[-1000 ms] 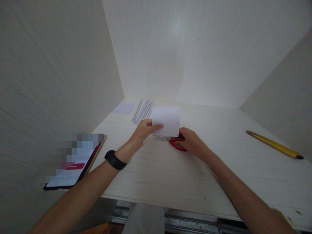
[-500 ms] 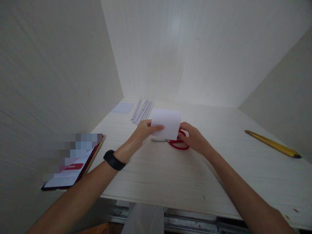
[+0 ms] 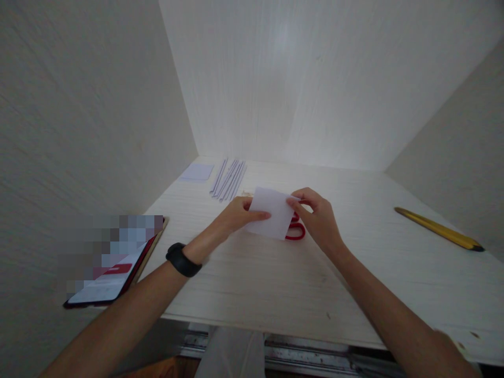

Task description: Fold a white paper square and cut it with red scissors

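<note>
You hold the white paper (image 3: 271, 212) at mid-frame, above the tabletop (image 3: 275, 283): your left hand (image 3: 240, 214) pinches its left edge in a closed grip, your right hand (image 3: 317, 215) pinches its upper right corner. The red-handled scissors (image 3: 296, 231) lie just below, partly hidden by it.

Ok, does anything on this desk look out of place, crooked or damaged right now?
Nothing looks damaged or spilled. The phone juts past the table's left front corner, which looks a bit precarious. The red scissors lie partly hidden under the white paper pinched between the left hand and right hand.
</note>
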`<action>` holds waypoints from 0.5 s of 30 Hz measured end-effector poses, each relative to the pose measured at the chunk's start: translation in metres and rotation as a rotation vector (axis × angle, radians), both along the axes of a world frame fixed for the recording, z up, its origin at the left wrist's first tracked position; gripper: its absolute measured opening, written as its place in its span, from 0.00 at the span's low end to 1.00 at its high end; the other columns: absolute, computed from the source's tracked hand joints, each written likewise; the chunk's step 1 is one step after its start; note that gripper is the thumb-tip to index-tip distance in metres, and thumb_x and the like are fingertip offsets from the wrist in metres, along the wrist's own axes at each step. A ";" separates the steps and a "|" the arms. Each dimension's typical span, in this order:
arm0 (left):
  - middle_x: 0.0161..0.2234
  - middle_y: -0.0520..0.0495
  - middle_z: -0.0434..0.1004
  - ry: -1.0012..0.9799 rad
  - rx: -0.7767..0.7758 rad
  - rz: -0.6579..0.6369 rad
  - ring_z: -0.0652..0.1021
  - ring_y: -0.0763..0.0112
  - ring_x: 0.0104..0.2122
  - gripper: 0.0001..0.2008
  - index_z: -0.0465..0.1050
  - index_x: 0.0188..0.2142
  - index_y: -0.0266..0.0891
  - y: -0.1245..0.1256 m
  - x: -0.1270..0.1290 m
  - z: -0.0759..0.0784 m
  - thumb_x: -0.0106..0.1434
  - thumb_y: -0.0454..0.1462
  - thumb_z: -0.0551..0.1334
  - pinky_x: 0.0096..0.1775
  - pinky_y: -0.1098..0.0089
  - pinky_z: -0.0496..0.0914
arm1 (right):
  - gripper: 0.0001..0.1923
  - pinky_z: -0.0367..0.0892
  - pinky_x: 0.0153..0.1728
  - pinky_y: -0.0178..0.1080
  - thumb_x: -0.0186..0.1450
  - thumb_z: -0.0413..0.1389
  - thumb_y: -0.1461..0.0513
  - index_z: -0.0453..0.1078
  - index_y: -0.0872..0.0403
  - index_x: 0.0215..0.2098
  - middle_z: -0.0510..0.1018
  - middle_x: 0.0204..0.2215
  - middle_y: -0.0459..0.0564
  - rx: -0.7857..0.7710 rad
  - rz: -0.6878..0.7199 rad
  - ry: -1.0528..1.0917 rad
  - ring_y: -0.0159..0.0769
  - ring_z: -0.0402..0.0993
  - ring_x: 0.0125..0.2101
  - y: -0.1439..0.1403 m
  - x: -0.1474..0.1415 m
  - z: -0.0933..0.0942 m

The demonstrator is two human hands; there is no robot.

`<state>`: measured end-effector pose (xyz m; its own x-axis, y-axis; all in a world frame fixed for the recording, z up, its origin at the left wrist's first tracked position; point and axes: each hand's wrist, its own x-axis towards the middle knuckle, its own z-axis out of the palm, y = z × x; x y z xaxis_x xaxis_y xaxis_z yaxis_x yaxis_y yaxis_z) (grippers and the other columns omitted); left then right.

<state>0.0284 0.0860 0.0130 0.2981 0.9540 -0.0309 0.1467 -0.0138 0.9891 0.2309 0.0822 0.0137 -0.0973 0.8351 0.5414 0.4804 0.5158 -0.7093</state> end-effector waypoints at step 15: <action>0.30 0.44 0.80 -0.046 -0.041 0.120 0.76 0.68 0.27 0.13 0.78 0.30 0.35 -0.003 0.003 0.003 0.48 0.42 0.71 0.29 0.70 0.68 | 0.03 0.63 0.45 0.44 0.64 0.56 0.59 0.69 0.50 0.35 0.76 0.34 0.49 0.327 -0.017 -0.213 0.39 0.71 0.39 -0.017 -0.006 0.008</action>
